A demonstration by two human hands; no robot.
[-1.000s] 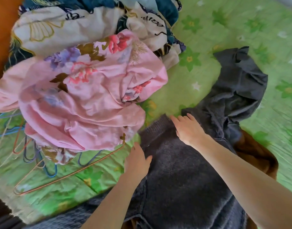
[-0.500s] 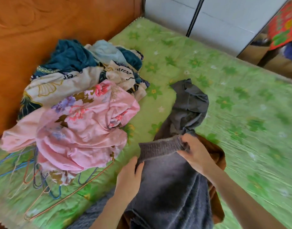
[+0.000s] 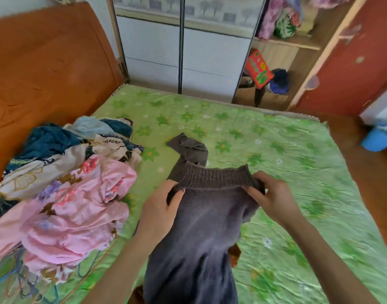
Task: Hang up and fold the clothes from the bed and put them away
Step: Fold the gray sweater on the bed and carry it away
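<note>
bed (image 3: pixel 276 150): green flowery sheet, I'm looking down on it
pile (image 3: pixel 63 189): clothes heaped on my left, hangers (image 3: pixel 23 281) poking out underneath
sweater (image 3: pixel 194 238): grey knit, held up over the bed
left hand (image 3: pixel 159 209): grip pinching the ribbed hem's left corner
right hand (image 3: pixel 273 198): grip curled round the right corner

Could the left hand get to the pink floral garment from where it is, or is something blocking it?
Probably yes, but not freely: the pink floral garment lies just beside the left hand with nothing between, yet that hand grips the grey sweater hem and must let go first.
</note>
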